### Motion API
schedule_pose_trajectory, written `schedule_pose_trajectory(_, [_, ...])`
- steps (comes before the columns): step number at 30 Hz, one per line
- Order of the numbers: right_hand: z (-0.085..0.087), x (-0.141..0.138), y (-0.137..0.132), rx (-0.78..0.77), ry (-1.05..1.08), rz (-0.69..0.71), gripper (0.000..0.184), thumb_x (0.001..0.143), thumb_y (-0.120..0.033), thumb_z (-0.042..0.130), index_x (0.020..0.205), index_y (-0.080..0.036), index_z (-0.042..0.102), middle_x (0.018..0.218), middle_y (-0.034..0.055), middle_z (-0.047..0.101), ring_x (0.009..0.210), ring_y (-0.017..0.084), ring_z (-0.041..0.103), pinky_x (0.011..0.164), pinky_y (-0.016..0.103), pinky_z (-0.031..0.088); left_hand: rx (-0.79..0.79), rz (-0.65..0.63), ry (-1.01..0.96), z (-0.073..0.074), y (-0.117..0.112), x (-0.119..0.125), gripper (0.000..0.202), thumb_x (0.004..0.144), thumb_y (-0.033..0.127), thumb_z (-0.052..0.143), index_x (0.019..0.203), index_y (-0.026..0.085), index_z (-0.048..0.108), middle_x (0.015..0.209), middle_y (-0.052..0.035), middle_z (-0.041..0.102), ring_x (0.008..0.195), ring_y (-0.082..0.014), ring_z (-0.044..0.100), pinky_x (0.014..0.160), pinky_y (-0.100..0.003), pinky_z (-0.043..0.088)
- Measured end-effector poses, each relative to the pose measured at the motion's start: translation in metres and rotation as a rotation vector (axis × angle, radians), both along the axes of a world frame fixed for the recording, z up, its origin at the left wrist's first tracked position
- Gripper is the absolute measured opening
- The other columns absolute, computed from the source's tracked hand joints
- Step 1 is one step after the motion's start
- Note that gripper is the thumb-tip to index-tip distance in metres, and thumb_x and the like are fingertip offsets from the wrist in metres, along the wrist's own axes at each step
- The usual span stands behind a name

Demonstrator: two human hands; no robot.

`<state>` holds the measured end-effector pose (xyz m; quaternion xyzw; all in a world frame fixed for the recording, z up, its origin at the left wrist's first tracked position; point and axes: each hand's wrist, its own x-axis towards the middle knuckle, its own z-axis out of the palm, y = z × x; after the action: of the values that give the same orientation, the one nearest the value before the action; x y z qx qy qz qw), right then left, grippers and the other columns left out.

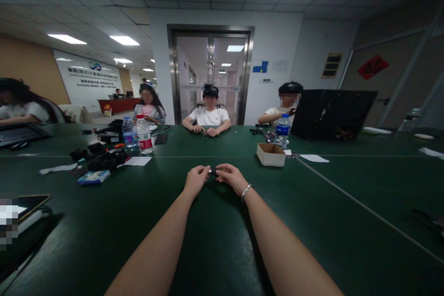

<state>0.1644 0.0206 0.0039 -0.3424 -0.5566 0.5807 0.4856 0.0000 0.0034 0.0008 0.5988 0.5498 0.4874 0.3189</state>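
Over the green table [215, 222], both my arms reach forward and the hands meet near the middle. Between them is a small black stick with a silver metal end, which looks like a USB flash drive [213, 172]. My left hand [197, 179] pinches at the silver end with thumb and forefinger. The black end is in the fingertips of my right hand [231, 176], also closed in a pinch. A silver bracelet [246, 191] circles my right wrist. Fingers cover part of the small stick, so its full shape is hidden.
An open cardboard box [270, 155] stands ahead to the right, near a blue-labelled bottle [282, 132] and a large black case [333, 115]. Left are two bottles, including a red-capped one [144, 135], and black gear [107, 159]. A person [210, 113] sits opposite.
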Motion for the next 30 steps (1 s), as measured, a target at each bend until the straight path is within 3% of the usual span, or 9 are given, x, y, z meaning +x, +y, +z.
schedule_pose_trajectory(6, [0.000, -0.001, 0.002, 0.001, 0.017, 0.020, 0.025, 0.064, -0.016, 0.072, 0.086, -0.013, 0.061, 0.062, -0.0010, 0.060, 0.055, 0.009, 0.060, 0.051, 0.016, 0.048, -0.076, 0.023, 0.037, 0.000, 0.001, 0.004, 0.055, 0.075, 0.063, 0.040, 0.073, 0.013, 0.063, 0.063, -0.0060, 0.060, 0.051, -0.0132, 0.053, 0.043, -0.021, 0.037])
schedule_pose_trajectory(9, [0.000, -0.001, 0.002, -0.026, 0.040, -0.006, 0.023, 0.065, -0.016, 0.071, 0.086, -0.012, 0.060, 0.065, 0.0006, 0.062, 0.056, 0.010, 0.061, 0.052, 0.016, 0.049, -0.067, -0.021, -0.093, 0.005, -0.003, 0.006, 0.045, 0.078, 0.054, 0.043, 0.096, 0.016, 0.061, 0.090, -0.0084, 0.063, 0.062, -0.0138, 0.057, 0.043, -0.019, 0.039])
schedule_pose_trajectory(12, [0.000, 0.000, 0.002, -0.054, 0.068, -0.031, 0.021, 0.068, -0.016, 0.069, 0.086, -0.012, 0.060, 0.068, 0.0023, 0.063, 0.058, 0.010, 0.062, 0.052, 0.016, 0.050, -0.027, -0.121, -0.214, 0.012, -0.008, 0.005, 0.040, 0.075, 0.039, 0.055, 0.112, 0.022, 0.054, 0.112, -0.0077, 0.056, 0.075, -0.0135, 0.058, 0.045, -0.016, 0.041])
schedule_pose_trajectory(16, [0.000, 0.000, 0.001, -0.062, 0.064, -0.025, 0.021, 0.068, -0.015, 0.069, 0.087, -0.012, 0.060, 0.069, 0.0033, 0.063, 0.060, 0.012, 0.063, 0.053, 0.017, 0.051, 0.009, -0.181, -0.241, 0.015, -0.010, 0.002, 0.034, 0.073, 0.033, 0.060, 0.105, 0.020, 0.059, 0.102, -0.0083, 0.059, 0.077, -0.0135, 0.057, 0.048, -0.014, 0.042])
schedule_pose_trajectory(25, [0.000, 0.001, 0.001, -0.041, 0.057, 0.004, 0.026, 0.063, -0.017, 0.074, 0.085, -0.014, 0.060, 0.073, 0.0031, 0.064, 0.063, 0.013, 0.063, 0.057, 0.020, 0.053, -0.053, -0.120, -0.293, 0.005, 0.000, 0.000, 0.038, 0.069, 0.046, 0.062, 0.092, 0.016, 0.060, 0.094, -0.0090, 0.062, 0.081, -0.0178, 0.060, 0.050, -0.019, 0.046])
schedule_pose_trajectory(30, [0.000, 0.000, -0.001, -0.025, 0.050, 0.012, 0.031, 0.060, -0.019, 0.076, 0.086, -0.014, 0.060, 0.070, 0.0016, 0.063, 0.063, 0.013, 0.063, 0.057, 0.021, 0.052, -0.071, -0.095, -0.304, 0.006, 0.000, 0.001, 0.036, 0.069, 0.045, 0.063, 0.090, 0.015, 0.060, 0.094, -0.0091, 0.062, 0.080, -0.0185, 0.061, 0.050, -0.019, 0.047])
